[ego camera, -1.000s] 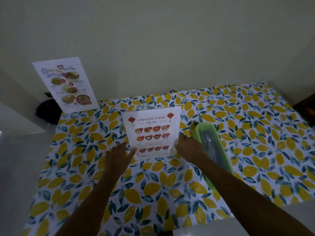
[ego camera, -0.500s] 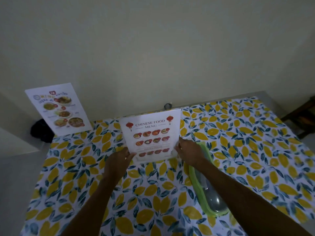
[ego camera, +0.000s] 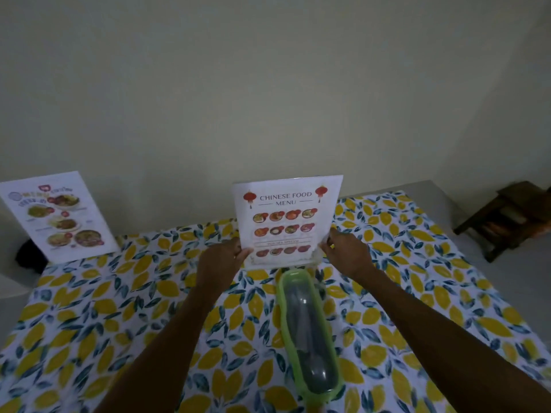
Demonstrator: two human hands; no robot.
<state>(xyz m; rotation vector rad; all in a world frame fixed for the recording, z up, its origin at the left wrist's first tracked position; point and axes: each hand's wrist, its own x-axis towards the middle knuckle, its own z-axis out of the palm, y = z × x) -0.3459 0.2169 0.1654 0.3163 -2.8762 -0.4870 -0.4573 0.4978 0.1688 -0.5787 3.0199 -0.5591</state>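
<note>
A single head-worn wide-angle camera looks forward and down from close above the lemon-print table [ego camera: 119,296], facing the menu card [ego camera: 286,222] at centre and the pale wall [ego camera: 268,84] behind it.

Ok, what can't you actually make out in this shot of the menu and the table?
All in the head view:
Chinese food menu: dish captions too small and blurred; lower corners covered by left hand and right hand.
Green case: contents dim behind its cloudy lid.
Second menu: print blurred, too small.
Dark object behind it: mostly hidden, too dark.
</note>
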